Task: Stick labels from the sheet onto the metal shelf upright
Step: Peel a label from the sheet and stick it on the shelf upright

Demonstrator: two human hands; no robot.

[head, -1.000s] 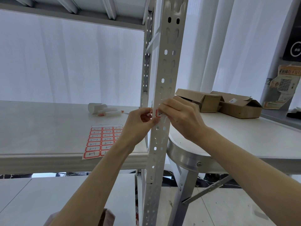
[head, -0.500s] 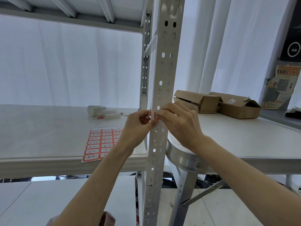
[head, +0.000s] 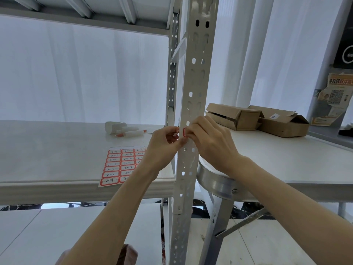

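The metal shelf upright (head: 193, 83) stands in the middle of the view, pale grey and punched with rows of holes and keyhole slots. Both forearms reach up to it from below, bare, and the 2 hands meet on its front face just above the level of the shelf board (head: 47, 150).

The label (head: 184, 132) is small, white with a red border. It sits against the upright's left edge, and only its left part shows.

The right hand (head: 210, 142) comes in from the right with its back to the camera and its knuckles raised. Its fingers are curled down over the label's right part and clasp it at the fingertips.

The left hand (head: 162, 148) comes in from the left with its wrist bent back. Its index finger and thumb are curled and pinch the label's left edge, and the thumb tip lies against the upright just below it. The other fingers are folded into the palm.

The label sheet (head: 122, 163) lies flat at the shelf board's front edge, left of the upright. Its red-bordered labels carry handwriting, and the left wrist hides its right side. White rolls (head: 122, 129) lie farther back on the board.

A white table (head: 286, 159) is to the right of the upright. 2 open cardboard boxes (head: 257, 119) rest side by side near its far edge.
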